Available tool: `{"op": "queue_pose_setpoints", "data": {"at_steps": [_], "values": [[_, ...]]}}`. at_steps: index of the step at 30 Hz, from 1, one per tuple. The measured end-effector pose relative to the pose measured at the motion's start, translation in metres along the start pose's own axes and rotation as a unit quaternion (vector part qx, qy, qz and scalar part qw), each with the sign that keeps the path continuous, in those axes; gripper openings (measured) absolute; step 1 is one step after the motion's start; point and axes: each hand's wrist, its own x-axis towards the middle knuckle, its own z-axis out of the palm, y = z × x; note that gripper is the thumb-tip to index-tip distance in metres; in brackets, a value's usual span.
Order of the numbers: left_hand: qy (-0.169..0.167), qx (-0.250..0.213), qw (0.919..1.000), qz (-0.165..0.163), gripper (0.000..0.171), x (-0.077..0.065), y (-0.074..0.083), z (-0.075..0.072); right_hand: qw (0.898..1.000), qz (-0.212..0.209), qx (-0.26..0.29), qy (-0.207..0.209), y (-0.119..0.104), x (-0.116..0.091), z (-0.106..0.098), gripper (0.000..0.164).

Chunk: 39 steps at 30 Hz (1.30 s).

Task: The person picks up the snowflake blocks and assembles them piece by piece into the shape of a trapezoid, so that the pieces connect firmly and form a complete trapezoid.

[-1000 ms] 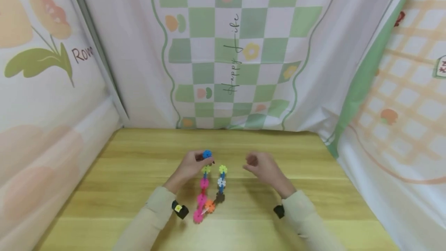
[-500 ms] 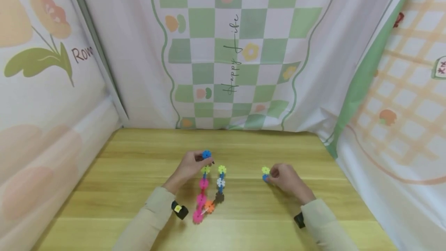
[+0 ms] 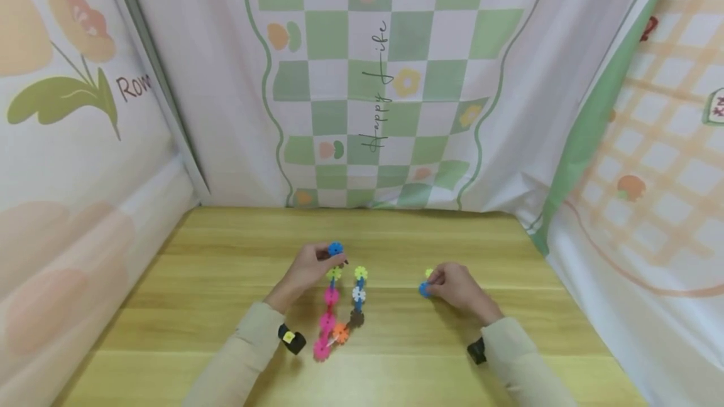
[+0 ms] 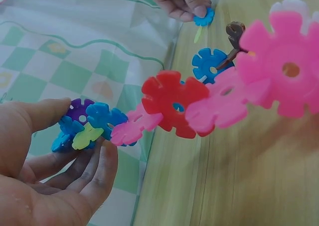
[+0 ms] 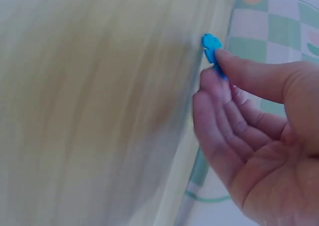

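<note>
My left hand (image 3: 308, 269) pinches the far end of a chain of interlocking flower-shaped plastic discs (image 3: 331, 296). In the left wrist view, a purple disc (image 4: 79, 110) and a blue disc (image 4: 106, 119) show at the fingers. The chain runs through pink and red discs (image 4: 174, 104), bends at an orange disc (image 3: 340, 333), and comes back past brown and white to a yellow-green disc (image 3: 361, 273). Further right, my right hand (image 3: 459, 287) pinches a blue flower disc (image 5: 212, 45) between thumb and fingers. A yellow-green disc (image 3: 429, 272) adjoins it, partly hidden by the fingers.
A wood-grain table (image 3: 226, 363) lies under both hands. Behind it hangs a green-and-white checked curtain (image 3: 373, 112), with printed cloths at left and right. Each wrist wears a black strap-on device (image 3: 477, 350).
My right hand has moved right from the chain's side, and a blue and a yellow-green disc have come into view at its fingers. My left hand and the chain stay nearly still.
</note>
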Motion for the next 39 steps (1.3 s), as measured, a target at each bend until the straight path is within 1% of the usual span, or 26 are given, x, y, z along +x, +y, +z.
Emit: {"op": "queue_pose_setpoints", "data": {"at_steps": [2,4,9,15,19,23,26,32,39], "values": [[0.001,0.0,1.0,0.004,0.021,-0.001,0.0,-0.001,0.999,0.008,0.038,-0.005,-0.008,0.002,0.005,0.014],[0.0,0.003,0.9999,0.01,0.021,-0.001,-0.002,-0.001,0.998,0.009,0.064,-0.012,-0.017,0.006,0.011,0.013],[-0.002,0.005,0.9999,0.013,0.027,0.0,-0.005,-0.003,0.994,-0.017,0.102,-0.032,-0.04,0.015,0.023,0.016],[-0.008,-0.011,0.9998,0.015,0.034,0.002,-0.006,-0.004,0.986,-0.052,0.145,-0.056,-0.066,0.026,0.038,0.019],[-0.004,-0.01,0.9997,0.021,0.033,0.002,-0.006,-0.004,0.983,-0.067,0.158,-0.062,-0.08,0.032,0.047,0.02],[0.003,-0.005,0.9997,0.022,0.03,0.001,-0.006,-0.005,0.982,-0.064,0.167,-0.066,-0.093,0.036,0.054,0.02],[0.004,0.0,0.9998,0.017,0.03,0.0,-0.005,-0.005,0.981,-0.062,0.168,-0.068,-0.1,0.04,0.058,0.019],[0.003,0.006,0.9998,0.018,0.025,0.002,-0.006,-0.006,0.978,-0.065,0.185,-0.073,-0.107,0.048,0.064,0.017],[0.001,-0.004,0.9998,0.021,0.022,0.001,-0.006,-0.007,0.978,-0.057,0.192,-0.06,-0.115,0.051,0.069,0.011]]}}
